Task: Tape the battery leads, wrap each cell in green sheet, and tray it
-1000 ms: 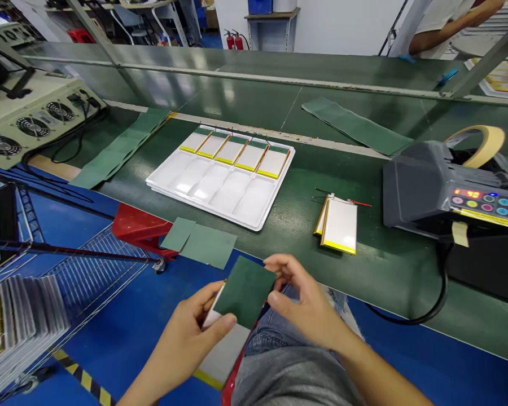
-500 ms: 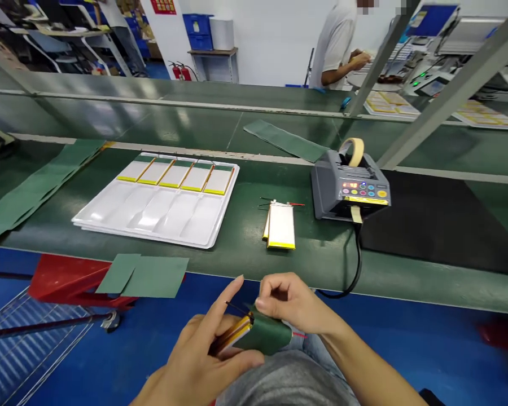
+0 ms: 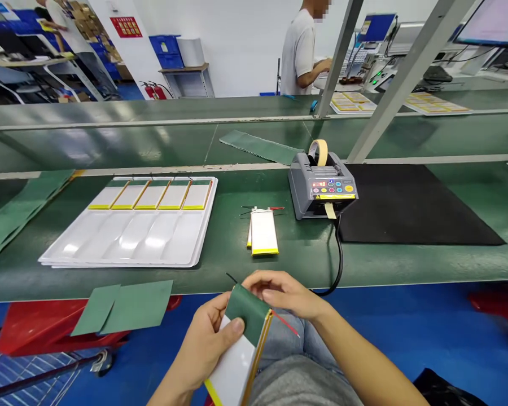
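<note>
My left hand (image 3: pixel 214 338) is wrapped round a white battery pack (image 3: pixel 232 363) with yellow edges, its thumb on the front face. Green paper (image 3: pixel 248 307) covers the pack's top end, where a black wire and a red wire (image 3: pixel 285 323) stick out. Behind that top end, my right hand (image 3: pixel 283 290) has bent fingers against the green paper; the fingertips are partly hidden. On the bench, two similar packs (image 3: pixel 264 231) overlap, and a white tray (image 3: pixel 122 242) bears a row of several packs with green strips at their tops.
A grey tape dispenser (image 3: pixel 324 186) with a cable stands right of the loose packs, beside a black mat (image 3: pixel 410 208). Green sheets (image 3: pixel 138 307) overhang the bench's front edge at left; more lie at far left. Across the bench stands a person (image 3: pixel 300 53) near slanting metal posts.
The pack has turned so its white front and green-covered top face the camera. My left thumb now presses on its front, and my right hand has moved behind the top. The view has shifted.
</note>
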`<state>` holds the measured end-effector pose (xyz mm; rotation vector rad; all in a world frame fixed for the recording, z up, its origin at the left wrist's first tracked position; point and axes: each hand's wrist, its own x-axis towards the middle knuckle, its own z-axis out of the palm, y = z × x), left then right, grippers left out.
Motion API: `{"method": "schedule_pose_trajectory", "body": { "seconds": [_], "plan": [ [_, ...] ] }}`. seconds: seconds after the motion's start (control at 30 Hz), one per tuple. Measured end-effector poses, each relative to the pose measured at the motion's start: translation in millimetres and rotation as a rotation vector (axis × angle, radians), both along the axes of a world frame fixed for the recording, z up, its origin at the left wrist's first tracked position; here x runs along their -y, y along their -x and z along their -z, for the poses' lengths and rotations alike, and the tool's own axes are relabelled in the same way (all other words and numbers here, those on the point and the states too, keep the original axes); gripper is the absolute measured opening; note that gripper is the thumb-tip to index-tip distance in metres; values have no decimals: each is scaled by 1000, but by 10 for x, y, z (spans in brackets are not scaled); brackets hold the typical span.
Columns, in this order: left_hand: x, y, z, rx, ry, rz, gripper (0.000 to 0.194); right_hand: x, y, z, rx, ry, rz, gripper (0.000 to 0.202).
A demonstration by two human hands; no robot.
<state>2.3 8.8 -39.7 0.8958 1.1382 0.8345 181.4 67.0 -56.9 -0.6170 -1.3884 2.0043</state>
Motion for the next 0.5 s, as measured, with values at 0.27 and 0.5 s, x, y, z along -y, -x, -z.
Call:
{"method": "schedule_pose_trajectory", "body": {
  "seconds": [0.27, 0.5],
  "plan": [
    [-57, 57, 33, 67, 10, 34, 51, -59, 138, -33, -212, -60, -133, 85],
    [-81, 128, 67, 114, -42, -28, 52, -7, 287, 107, -39, -306, 121, 69]
  ]
}}
